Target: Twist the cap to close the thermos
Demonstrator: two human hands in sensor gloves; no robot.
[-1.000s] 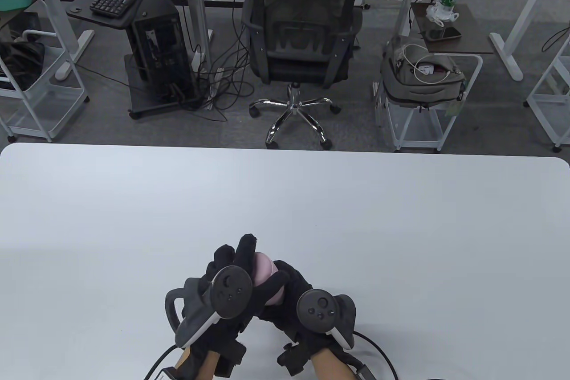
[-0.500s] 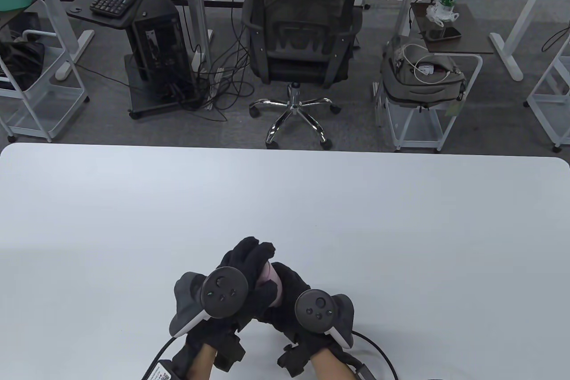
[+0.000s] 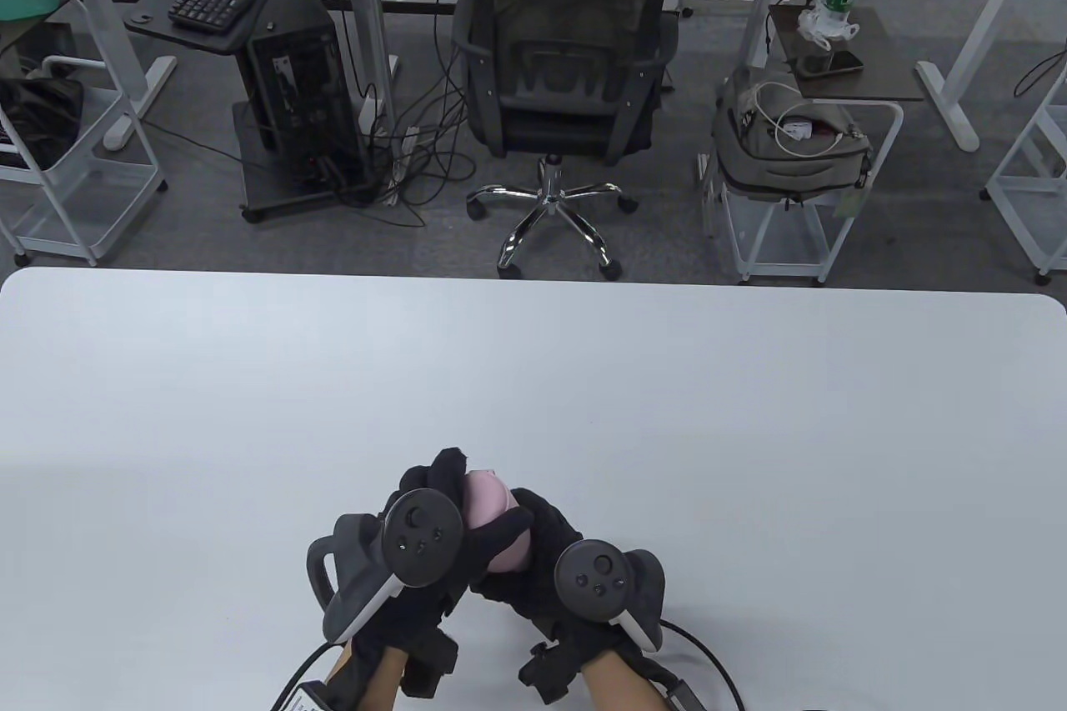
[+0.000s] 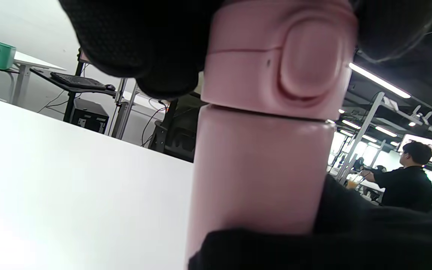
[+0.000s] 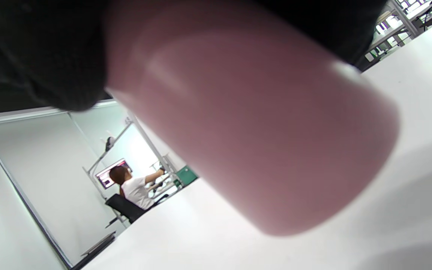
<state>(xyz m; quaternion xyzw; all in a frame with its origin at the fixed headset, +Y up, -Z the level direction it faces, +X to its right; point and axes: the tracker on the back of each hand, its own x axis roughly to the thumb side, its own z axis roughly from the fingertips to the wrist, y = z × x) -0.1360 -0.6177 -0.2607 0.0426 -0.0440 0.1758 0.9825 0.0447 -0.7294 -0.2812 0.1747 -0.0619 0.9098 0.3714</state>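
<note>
Thermos (image 3: pixel 510 548) held in both hands near the desk's (image 3: pixel 750 428) near edge.
Left hand (image 3: pixel 421 532) fingers grip the cap (image 4: pixel 276 56); right hand (image 3: pixel 554 557) fingers wrap the pink body.

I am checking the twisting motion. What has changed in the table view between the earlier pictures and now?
The left hand turned on the pink cap: half a second ago its fingers covered the top, and now they have swung back left, uncovering it. The right hand kept holding the thermos body in place.
</note>
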